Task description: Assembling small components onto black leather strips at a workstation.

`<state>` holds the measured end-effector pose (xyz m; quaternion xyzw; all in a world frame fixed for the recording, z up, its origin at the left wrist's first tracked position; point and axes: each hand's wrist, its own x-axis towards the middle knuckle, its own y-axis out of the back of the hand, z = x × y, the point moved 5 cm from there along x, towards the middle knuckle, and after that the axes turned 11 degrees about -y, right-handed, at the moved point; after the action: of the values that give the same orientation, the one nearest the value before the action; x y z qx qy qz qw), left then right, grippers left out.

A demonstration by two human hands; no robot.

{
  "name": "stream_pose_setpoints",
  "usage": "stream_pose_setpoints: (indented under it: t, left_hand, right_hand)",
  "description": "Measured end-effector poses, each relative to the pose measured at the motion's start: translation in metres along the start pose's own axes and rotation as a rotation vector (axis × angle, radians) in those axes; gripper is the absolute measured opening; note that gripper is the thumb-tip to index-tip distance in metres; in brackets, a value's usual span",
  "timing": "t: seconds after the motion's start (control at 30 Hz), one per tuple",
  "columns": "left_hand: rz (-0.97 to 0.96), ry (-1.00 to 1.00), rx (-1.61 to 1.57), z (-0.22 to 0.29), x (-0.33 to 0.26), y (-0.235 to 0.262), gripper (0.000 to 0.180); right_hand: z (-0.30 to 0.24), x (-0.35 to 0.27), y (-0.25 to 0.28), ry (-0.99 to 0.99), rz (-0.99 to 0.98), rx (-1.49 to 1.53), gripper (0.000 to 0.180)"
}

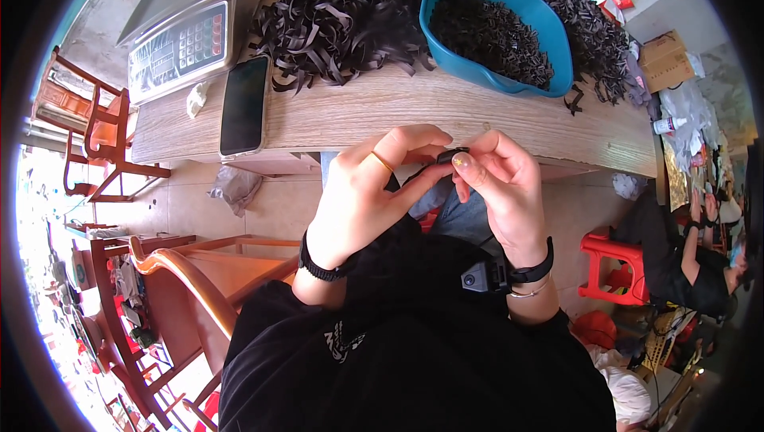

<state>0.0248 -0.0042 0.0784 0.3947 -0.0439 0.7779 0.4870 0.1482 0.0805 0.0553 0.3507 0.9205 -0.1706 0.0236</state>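
Note:
Just past the table's near edge, my left hand (368,184) and my right hand (507,183) meet fingertip to fingertip. Pinched between them is a small black strip (453,154), partly hidden by the fingers; a dark end of it trails toward my left palm. Beyond my hands on the table lies a heap of long black strips (338,22). To its right stands a blue plastic basin (487,73) with many short black pieces (497,34) inside. Another pile of short black pieces (585,34) lies right of the basin.
A digital scale (179,48) stands at the table's far left, with a phone (243,106) and a crumpled white tissue (196,99) near it. Wooden chairs (179,281) are on my left. At right are a red stool (613,267) and another person (692,261) in dark clothes.

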Motion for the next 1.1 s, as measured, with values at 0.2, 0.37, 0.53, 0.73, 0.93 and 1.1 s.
stream_pose_setpoints:
  t: [0.2,0.37,0.53,0.73,0.93,1.1]
  left_hand:
    - [-0.037,0.001,-0.034,0.003,0.001,-0.003,0.03]
    - [-0.067,-0.004,-0.064,-0.001,0.001,-0.005,0.026]
    - [-0.087,0.224,-0.398,-0.014,0.0,-0.01,0.025]
    - [-0.104,0.076,0.096,-0.041,0.018,-0.015,0.02]
    - [0.076,-0.101,0.659,-0.093,0.026,-0.009,0.031]
    - [0.055,-0.017,0.668,-0.115,0.017,-0.014,0.025]
  right_hand:
    - [0.002,0.0,0.002,-0.003,0.019,0.016,0.013]
    - [0.006,0.0,0.008,-0.015,0.038,0.012,0.013]
    - [0.005,-0.001,0.013,-0.1,-0.081,0.047,0.013]
    - [-0.022,-0.005,0.058,0.094,0.23,-0.243,0.014]
    - [-0.092,0.013,0.163,0.302,0.772,-0.988,0.019]
    - [-0.114,0.034,0.163,0.38,0.84,-1.392,0.026]
